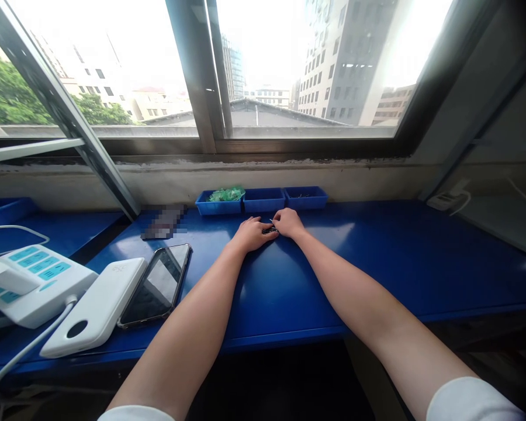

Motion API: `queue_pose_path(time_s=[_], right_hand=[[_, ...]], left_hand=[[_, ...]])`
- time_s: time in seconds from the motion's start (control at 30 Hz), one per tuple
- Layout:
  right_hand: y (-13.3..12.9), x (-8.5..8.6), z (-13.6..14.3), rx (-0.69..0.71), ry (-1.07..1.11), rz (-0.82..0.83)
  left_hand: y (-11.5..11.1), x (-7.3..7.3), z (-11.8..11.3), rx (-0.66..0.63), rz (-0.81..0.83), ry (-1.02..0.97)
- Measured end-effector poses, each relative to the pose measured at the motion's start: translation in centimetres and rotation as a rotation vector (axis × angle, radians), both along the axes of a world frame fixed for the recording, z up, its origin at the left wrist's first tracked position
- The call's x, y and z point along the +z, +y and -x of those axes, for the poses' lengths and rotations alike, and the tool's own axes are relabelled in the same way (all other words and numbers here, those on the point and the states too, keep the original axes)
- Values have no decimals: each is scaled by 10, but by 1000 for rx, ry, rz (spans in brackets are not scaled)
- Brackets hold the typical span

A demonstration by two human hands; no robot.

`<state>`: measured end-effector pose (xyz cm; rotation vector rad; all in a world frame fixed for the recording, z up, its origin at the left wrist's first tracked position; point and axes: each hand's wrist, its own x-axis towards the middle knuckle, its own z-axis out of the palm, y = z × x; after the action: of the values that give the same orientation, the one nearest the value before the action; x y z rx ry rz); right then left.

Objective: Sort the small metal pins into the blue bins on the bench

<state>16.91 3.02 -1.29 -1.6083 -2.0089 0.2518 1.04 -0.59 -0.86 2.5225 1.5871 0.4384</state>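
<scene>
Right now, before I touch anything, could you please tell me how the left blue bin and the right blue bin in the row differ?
The left bin holds light green, crumpled-looking material that rises above its rim; the right bin holds small dark pieces lying low inside. The left bin is farther from the right hand; the right bin is nearer to it. Both are blue, open-topped and touch or nearly touch the middle bin.
</scene>
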Motion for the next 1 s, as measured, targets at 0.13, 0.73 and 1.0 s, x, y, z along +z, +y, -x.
queue_pose_path(time_s=[0.13, 0.73, 1.0], right_hand=[[-2, -2, 1, 28, 43, -25], [-15, 14, 0, 316, 619, -74], [-14, 13, -6, 347, 847, 22]], left_hand=[[0, 1, 0, 3, -37, -11], [7, 2, -3, -12, -365, -576], [8, 3, 3, 111, -377, -536]])
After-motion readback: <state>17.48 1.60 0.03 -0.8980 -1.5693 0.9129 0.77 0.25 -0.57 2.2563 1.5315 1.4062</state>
